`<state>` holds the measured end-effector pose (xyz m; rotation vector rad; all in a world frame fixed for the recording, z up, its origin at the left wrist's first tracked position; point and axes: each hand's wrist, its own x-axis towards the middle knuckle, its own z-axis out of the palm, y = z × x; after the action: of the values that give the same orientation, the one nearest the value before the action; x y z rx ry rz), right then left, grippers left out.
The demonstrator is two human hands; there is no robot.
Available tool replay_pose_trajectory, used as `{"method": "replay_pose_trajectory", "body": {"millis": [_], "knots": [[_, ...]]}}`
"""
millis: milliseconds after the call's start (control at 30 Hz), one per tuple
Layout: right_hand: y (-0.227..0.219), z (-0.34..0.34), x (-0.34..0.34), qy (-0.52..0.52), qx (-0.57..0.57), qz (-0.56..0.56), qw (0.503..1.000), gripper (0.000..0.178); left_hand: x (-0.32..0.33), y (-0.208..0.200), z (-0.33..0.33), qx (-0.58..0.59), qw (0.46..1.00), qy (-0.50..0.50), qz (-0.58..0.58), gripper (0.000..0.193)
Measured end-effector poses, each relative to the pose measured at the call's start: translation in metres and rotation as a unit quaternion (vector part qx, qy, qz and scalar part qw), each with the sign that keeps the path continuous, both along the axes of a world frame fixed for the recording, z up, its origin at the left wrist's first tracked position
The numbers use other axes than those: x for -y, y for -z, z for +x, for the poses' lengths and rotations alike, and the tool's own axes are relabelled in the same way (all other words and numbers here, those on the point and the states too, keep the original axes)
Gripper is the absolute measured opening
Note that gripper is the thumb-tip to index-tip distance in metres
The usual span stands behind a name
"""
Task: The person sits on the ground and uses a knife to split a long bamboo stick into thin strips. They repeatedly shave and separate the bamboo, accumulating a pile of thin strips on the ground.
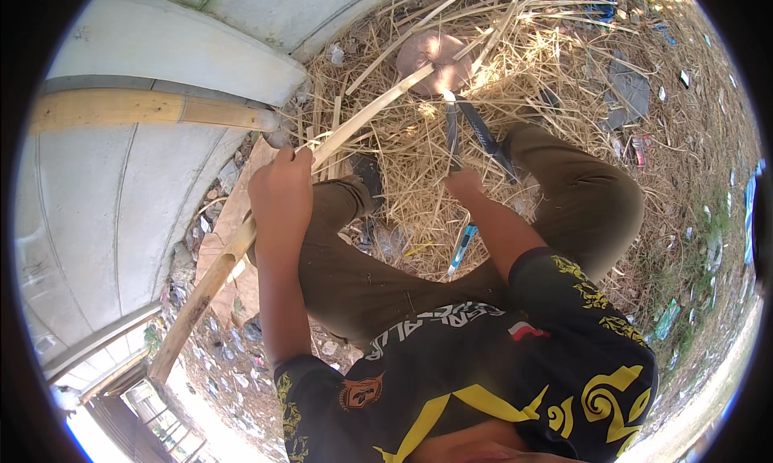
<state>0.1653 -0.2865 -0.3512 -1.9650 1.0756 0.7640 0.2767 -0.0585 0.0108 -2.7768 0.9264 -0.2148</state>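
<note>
My left hand (pixel 282 185) is closed around a long split bamboo pole (pixel 366 115). The pole slants from the lower left up to a round brownish block (pixel 417 51), where its pale far end lies. My right hand (pixel 464 184) is closed on the near end of a dark-bladed knife (pixel 452 129), whose tip points at the block near the bamboo's end. Just right of the blade lies a dark, flat, strap-like thing (pixel 481 131) that I cannot name. A blue utility knife (pixel 463 247) lies between my legs.
Bamboo shavings (pixel 411 197) cover the ground, with long thin strips (pixel 435 12) beyond the block. Pale wall panels (pixel 121 197) stand on the left, with a bamboo beam (pixel 145 109) along them. Brown cardboard (pixel 216 254) lies under the pole. Litter dots the ground at right.
</note>
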Motion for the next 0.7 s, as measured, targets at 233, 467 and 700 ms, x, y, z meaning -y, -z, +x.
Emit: {"method": "replay_pose_trajectory", "body": {"millis": [233, 467, 700], "knots": [[0.032, -0.008, 0.034, -0.052, 0.065, 0.035, 0.996, 0.057, -0.010, 0.023, -0.006, -0.026, 0.997, -0.023, -0.067, 0.012], [-0.044, 0.017, 0.046, -0.117, 0.096, -0.005, 0.988, 0.050, -0.033, 0.033, -0.007, -0.049, 0.993, -0.040, -0.098, 0.013], [-0.222, 0.033, 0.086, -0.349, -0.023, -0.136, 0.927, 0.035, -0.023, 0.033, -0.017, -0.029, 0.996, 0.006, -0.087, 0.007]]}}
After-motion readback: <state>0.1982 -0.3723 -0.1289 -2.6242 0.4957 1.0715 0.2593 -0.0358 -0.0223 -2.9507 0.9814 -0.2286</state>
